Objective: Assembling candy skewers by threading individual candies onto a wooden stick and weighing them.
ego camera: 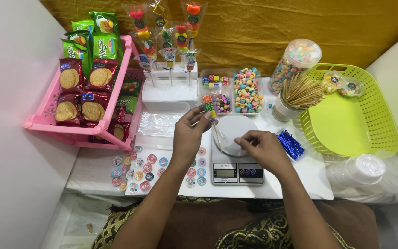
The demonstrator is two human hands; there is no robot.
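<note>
Pinching candy skewer (212, 121) w/ left hand (190, 133), right hand (262, 146) curled over scale (236, 159)

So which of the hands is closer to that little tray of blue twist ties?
The right hand is nearer: it rests over the scale, just left of the blue twist ties. The left hand holds a candy skewer farther left, beyond the scale.

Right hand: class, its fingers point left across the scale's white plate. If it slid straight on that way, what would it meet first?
Most likely the skewer held by the left hand; it slants down over the scale just beyond the right hand. Depth is unclear, so it might pass beneath.
</note>
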